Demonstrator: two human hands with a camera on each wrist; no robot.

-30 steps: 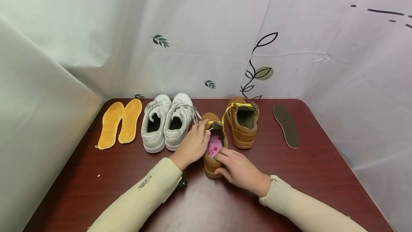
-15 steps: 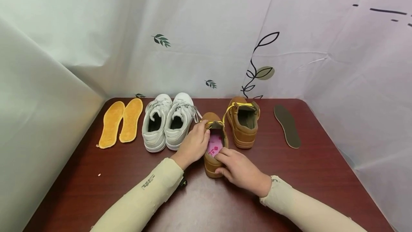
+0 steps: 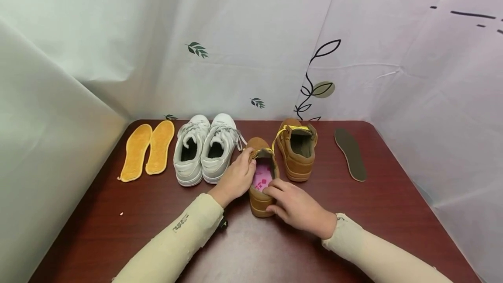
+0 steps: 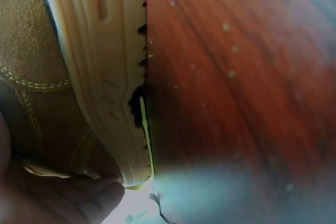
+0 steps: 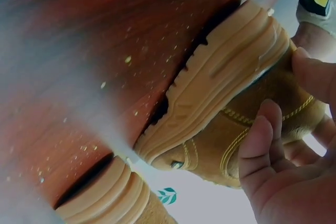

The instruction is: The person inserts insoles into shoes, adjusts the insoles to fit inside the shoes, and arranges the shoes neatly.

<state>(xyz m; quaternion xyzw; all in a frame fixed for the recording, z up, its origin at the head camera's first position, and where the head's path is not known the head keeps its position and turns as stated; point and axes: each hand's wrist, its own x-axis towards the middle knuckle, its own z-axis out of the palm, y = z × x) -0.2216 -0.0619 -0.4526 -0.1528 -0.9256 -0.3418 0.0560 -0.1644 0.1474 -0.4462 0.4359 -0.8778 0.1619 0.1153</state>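
Note:
A tan shoe [image 3: 261,206] with yellow laces stands on the table, its heel toward me. A pink insole [image 3: 262,177] with red print lies inside it. My left hand [image 3: 235,177] grips the shoe's left side by the laces; its fingers also show under the shoe upper [image 4: 26,45] in the left wrist view. At the heel, my right hand [image 3: 300,206] pinches the collar, fingertips at the opening beside the insole and thumb on the outside. In the right wrist view, that thumb [image 5: 315,74] lies against the heel, and two bent fingers stand beside the shoe's side [image 5: 210,156].
A second tan shoe [image 3: 298,163] stands just behind, to the right. White sneakers [image 3: 214,171] stand side by side at the left, with two yellow insoles [image 3: 135,154] beyond them. A dark insole [image 3: 350,154] lies at the right. Pale curtains enclose the reddish table [image 3: 98,239].
My right hand has shifted slightly right, its thumb sliding outward along the heel. My left hand keeps its hold, and the shoe has barely moved.

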